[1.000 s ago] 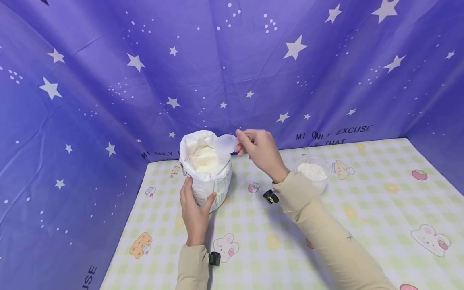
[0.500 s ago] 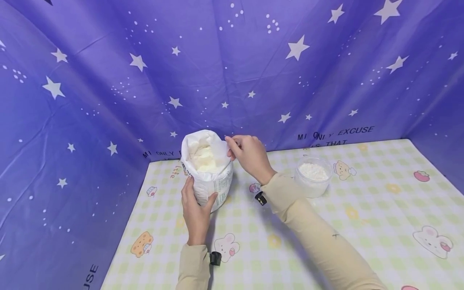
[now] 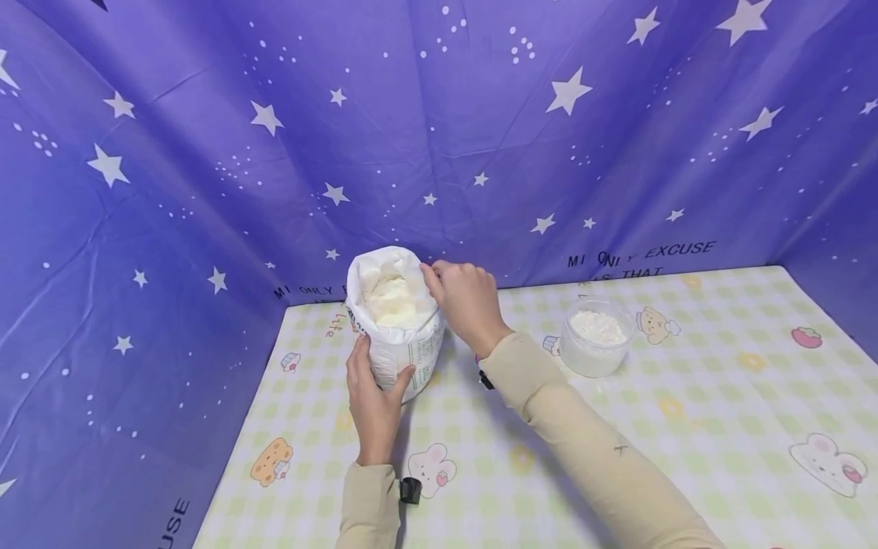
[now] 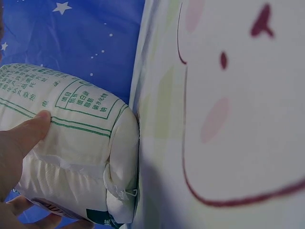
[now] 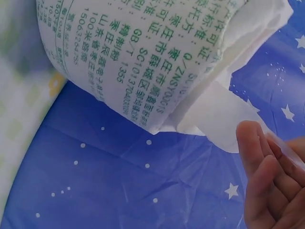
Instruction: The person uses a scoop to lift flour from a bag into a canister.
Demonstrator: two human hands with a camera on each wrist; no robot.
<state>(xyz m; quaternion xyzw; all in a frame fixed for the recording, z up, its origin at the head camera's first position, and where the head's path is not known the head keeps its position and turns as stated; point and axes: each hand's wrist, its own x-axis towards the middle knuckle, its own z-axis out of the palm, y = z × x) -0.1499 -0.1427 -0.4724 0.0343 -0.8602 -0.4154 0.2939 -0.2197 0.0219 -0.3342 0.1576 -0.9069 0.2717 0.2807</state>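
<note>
An open white flour bag [image 3: 421, 354] with green print stands tilted on the table, pale flour [image 3: 394, 301] showing in its mouth. My left hand [image 3: 373, 404] grips the bag's lower side, thumb in front and fingers round the left; the left wrist view shows this thumb on the printed panel of the bag [image 4: 81, 126]. At the bag's right rim, my right hand [image 3: 469, 301] pinches the thin handle of a translucent plastic scoop [image 5: 221, 117]. Its rounded head reaches into the bag's mouth in the right wrist view; the tip is hidden by the bag wall.
Right of the right forearm stands a clear round tub [image 3: 597, 354] holding white powder. A checked cloth [image 3: 480, 488] with cartoon prints covers the table. Close behind the bag hangs a purple star-patterned curtain [image 3: 439, 152], which also encloses both sides.
My right hand has moved left and slightly down, bringing the scoop from over the bag's right rim into its mouth. The left hand keeps its grip on the bag.
</note>
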